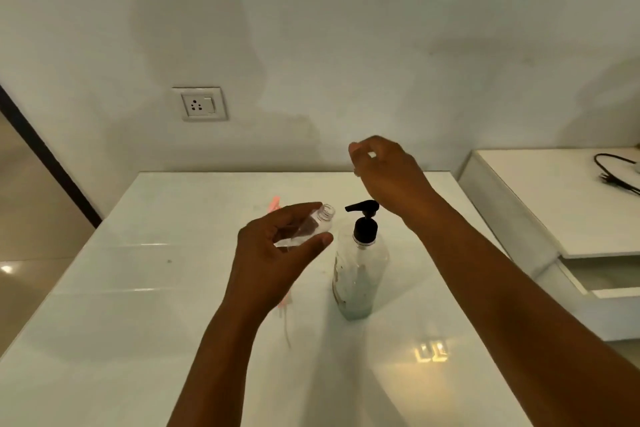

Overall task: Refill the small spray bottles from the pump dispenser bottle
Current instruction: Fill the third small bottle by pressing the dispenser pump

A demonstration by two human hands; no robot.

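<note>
My left hand [277, 253] grips a small clear spray bottle [320, 220] with no cap. It is tilted, and its open neck points toward the black nozzle of the pump dispenser bottle [360, 274]. The dispenser stands upright on the white table [138, 305], clear with a black pump head [363, 218]. My right hand [384, 170] hovers above and behind the pump head without touching it, fingers loosely curled. A small pale spot shows by its fingertips; I cannot tell what it is. A pink spray head with a thin tube [285, 308] lies on the table, partly hidden under my left wrist.
Another pink piece [275, 203] lies on the table behind my left hand. A wall socket [200, 104] sits on the wall behind. To the right stands a white unit [554, 204] with a black cable [616, 173] and an open drawer below.
</note>
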